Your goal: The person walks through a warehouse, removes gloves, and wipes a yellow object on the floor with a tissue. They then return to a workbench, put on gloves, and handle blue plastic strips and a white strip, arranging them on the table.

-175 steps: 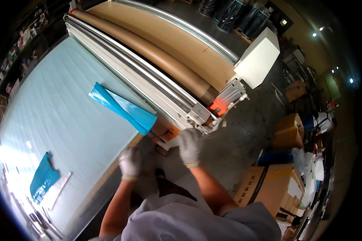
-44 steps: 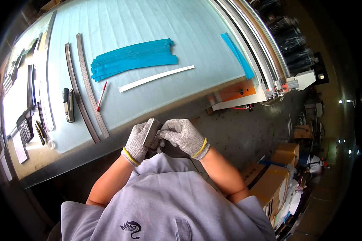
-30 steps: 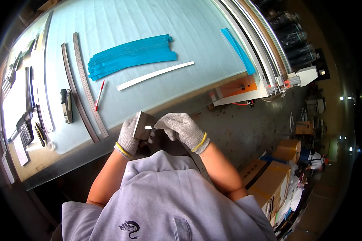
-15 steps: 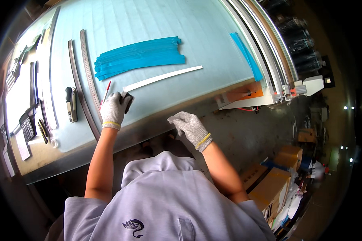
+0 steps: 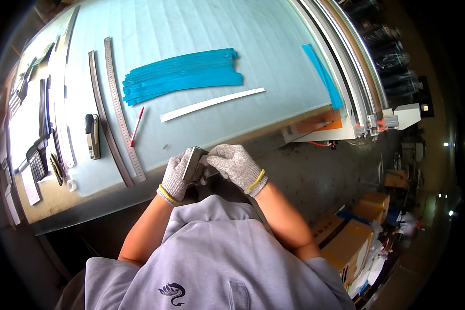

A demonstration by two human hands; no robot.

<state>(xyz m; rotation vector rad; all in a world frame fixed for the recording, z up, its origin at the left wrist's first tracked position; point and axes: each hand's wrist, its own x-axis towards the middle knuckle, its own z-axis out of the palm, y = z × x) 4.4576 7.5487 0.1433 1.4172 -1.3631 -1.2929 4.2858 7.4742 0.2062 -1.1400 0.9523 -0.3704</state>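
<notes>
Head view: at six o'clock from the blue strips (image 5: 183,75), the left hand (image 5: 175,175) curls round a grey block (image 5: 193,164) whose three-o'clock edge the right hand (image 5: 236,166) pinches, probably best done lightly, block steady.

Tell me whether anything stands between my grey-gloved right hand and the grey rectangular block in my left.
Nothing visible does. Your grey-gloved right hand is right up beside the grey rectangular block, which your grey-gloved left hand holds; the exact contact is hidden.
</notes>
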